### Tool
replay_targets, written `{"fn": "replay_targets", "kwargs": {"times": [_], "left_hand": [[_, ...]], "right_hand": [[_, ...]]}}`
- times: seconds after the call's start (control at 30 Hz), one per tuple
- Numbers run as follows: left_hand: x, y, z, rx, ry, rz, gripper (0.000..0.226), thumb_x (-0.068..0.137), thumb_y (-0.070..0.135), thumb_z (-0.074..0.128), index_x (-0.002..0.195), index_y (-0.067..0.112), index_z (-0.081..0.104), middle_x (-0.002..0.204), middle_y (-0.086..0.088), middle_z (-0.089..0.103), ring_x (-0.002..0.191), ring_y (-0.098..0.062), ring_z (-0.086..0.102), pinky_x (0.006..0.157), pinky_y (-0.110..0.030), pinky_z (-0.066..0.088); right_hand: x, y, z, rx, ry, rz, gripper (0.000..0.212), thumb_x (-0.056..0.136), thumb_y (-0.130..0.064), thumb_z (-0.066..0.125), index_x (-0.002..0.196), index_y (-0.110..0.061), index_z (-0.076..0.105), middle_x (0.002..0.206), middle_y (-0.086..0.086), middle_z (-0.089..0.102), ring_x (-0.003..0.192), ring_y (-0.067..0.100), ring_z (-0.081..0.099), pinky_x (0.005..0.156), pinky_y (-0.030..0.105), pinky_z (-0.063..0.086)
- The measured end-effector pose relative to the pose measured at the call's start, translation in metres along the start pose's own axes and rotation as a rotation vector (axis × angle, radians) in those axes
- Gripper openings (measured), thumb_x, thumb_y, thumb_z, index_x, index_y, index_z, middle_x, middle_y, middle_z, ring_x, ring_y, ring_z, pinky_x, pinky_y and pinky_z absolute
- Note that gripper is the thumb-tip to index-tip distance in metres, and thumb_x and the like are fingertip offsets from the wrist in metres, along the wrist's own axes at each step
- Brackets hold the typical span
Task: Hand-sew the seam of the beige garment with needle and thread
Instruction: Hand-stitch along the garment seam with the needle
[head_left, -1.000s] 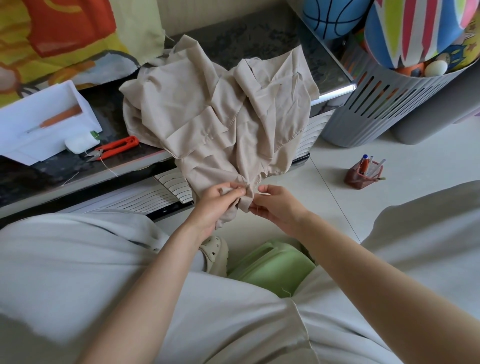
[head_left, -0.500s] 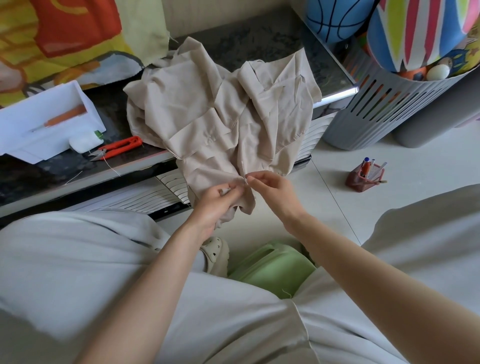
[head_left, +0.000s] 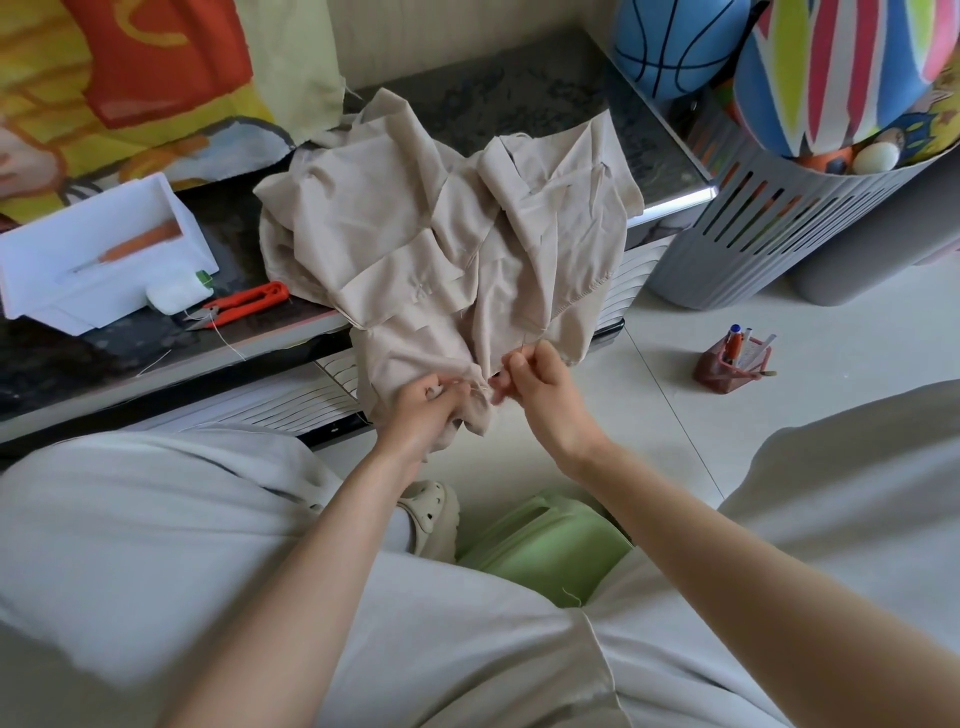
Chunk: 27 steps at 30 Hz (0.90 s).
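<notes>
Garment (head_left: 415, 223) one; left hand (head_left: 423, 410), right hand (head_left: 540, 387) pinching.

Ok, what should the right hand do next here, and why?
Probably draw the right hand up and away to tighten the stitch: it pinches what looks like the needle close by the left hand, which grips the bunched edge of the beige garment and braces it.
</notes>
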<state>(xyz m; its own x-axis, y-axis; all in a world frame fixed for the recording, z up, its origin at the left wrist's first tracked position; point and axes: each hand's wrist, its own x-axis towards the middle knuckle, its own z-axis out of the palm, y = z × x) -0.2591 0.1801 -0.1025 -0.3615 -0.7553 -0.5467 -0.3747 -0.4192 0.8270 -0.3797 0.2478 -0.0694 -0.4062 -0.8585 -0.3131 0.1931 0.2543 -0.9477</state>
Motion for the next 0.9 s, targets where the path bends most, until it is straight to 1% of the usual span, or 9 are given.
{"fn": "replay_targets", "kwargs": {"times": [0.1,0.23,0.33,0.47,0.57,0.67,0.73,0.83,0.9], "left_hand": [[0.0,0.002,0.0,-0.029,0.048,0.012,0.012,0.094,0.019,0.055,0.083,0.013,0.059,0.067,-0.007,0.048,0.047,-0.01,0.032,0.042,-0.02,0.019],[-0.002,0.003,0.0,-0.054,0.049,0.013,0.024,0.095,0.022,0.056,0.072,0.017,0.054,0.041,0.013,0.036,0.033,-0.002,0.026,0.034,-0.012,0.017],[-0.002,0.004,0.0,-0.084,0.066,-0.002,0.025,0.095,0.021,0.055,0.071,0.017,0.054,0.04,0.013,0.04,0.03,-0.001,0.028,0.033,-0.01,0.018],[0.0,0.001,-0.003,-0.095,0.063,-0.024,0.022,0.094,0.024,0.057,0.072,0.018,0.054,0.049,0.004,0.037,0.032,-0.005,0.022,0.038,-0.009,0.016],[-0.001,0.0,-0.002,-0.125,0.061,-0.028,0.021,0.094,0.022,0.057,0.073,0.017,0.055,0.049,0.005,0.04,0.032,-0.005,0.024,0.035,-0.01,0.017],[-0.003,0.003,-0.002,-0.149,0.07,0.003,0.018,0.093,0.017,0.059,0.074,0.017,0.057,0.055,0.005,0.051,0.038,-0.002,0.039,0.034,-0.012,0.025],[-0.003,0.002,-0.001,-0.127,0.079,0.03,0.017,0.092,0.016,0.059,0.075,0.016,0.057,0.062,0.002,0.051,0.045,-0.004,0.042,0.038,-0.014,0.028],[-0.002,-0.001,-0.001,-0.061,0.091,0.076,0.017,0.093,0.016,0.058,0.076,0.018,0.056,0.066,0.0,0.049,0.043,0.0,0.04,0.038,-0.014,0.027],[-0.003,-0.002,0.0,-0.034,0.086,0.111,0.016,0.092,0.016,0.059,0.076,0.018,0.058,0.073,-0.002,0.053,0.058,-0.007,0.047,0.047,-0.017,0.032]], "right_hand": [[0.003,0.007,-0.009,-0.14,0.02,0.079,0.023,0.102,-0.015,0.034,0.081,-0.017,0.043,0.07,-0.005,0.041,0.057,0.007,0.038,0.061,0.025,0.038],[0.001,0.017,-0.029,-0.544,-0.033,0.129,0.023,0.099,-0.027,0.042,0.095,-0.01,0.058,0.068,-0.01,0.044,0.062,0.005,0.04,0.056,0.018,0.032],[-0.002,0.023,-0.043,-0.713,-0.077,0.138,0.025,0.095,-0.032,0.051,0.091,-0.011,0.065,0.063,-0.007,0.044,0.057,0.007,0.04,0.054,0.017,0.033],[-0.003,0.032,-0.06,-0.853,-0.089,0.167,0.023,0.092,-0.032,0.057,0.076,-0.019,0.068,0.055,-0.007,0.038,0.051,0.009,0.036,0.051,0.021,0.029],[-0.003,0.041,-0.073,-0.964,-0.064,0.215,0.024,0.091,-0.034,0.059,0.082,-0.016,0.072,0.059,-0.008,0.042,0.054,0.007,0.038,0.049,0.021,0.029],[-0.003,0.048,-0.082,-1.002,-0.042,0.231,0.024,0.09,-0.035,0.061,0.086,-0.015,0.072,0.062,-0.009,0.044,0.062,0.012,0.043,0.05,0.02,0.029],[-0.003,0.05,-0.085,-0.998,-0.015,0.23,0.024,0.089,-0.038,0.061,0.085,-0.016,0.068,0.063,-0.01,0.044,0.067,0.015,0.045,0.05,0.02,0.029],[-0.002,0.051,-0.084,-0.911,0.021,0.199,0.027,0.091,-0.039,0.058,0.086,-0.014,0.068,0.06,-0.009,0.044,0.06,0.011,0.042,0.051,0.02,0.03],[-0.002,0.048,-0.078,-0.823,0.029,0.145,0.025,0.091,-0.036,0.058,0.085,-0.014,0.069,0.057,-0.008,0.043,0.055,0.007,0.04,0.052,0.02,0.031]]}}
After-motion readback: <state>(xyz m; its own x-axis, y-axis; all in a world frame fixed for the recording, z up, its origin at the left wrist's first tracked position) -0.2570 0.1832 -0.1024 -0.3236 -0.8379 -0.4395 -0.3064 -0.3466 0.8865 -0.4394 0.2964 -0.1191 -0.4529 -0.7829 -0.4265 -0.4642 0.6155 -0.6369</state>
